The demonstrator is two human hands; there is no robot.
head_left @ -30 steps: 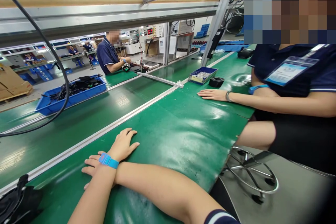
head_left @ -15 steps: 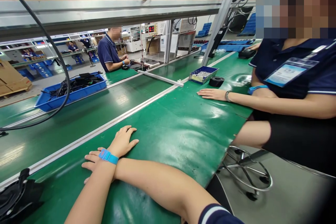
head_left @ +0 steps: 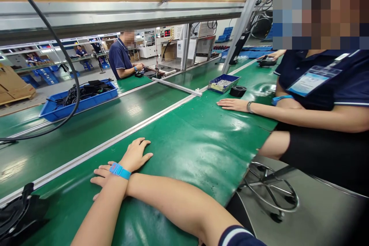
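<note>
My forearms cross on the green mat (head_left: pixel 184 150), the left one on top. My left hand (head_left: pixel 135 154), with a blue wristband (head_left: pixel 120 170) at its wrist, rests palm down with its fingers spread, holding nothing. Beneath that wrist my right hand (head_left: pixel 100 177) lies on the mat, partly covered; its fingertips show apart and nothing is seen in them. At the lower left corner of the mat sits a black object (head_left: pixel 17 219), cut off by the picture edge, so its kind is unclear.
A co-worker sits at the right, one hand (head_left: pixel 233 104) flat on the mat, near a black tape-like roll (head_left: pixel 238 91) and a bin of small parts (head_left: pixel 223 83). A blue tray of black cables (head_left: pixel 79 99) stands across the metal rail (head_left: pixel 115 138). Overhead runs a shelf (head_left: pixel 121 11).
My hands stay where they were. The co-worker at the right has shifted slightly left, and that person's far hand now shows more fully at a black object. The view has shifted slightly.
</note>
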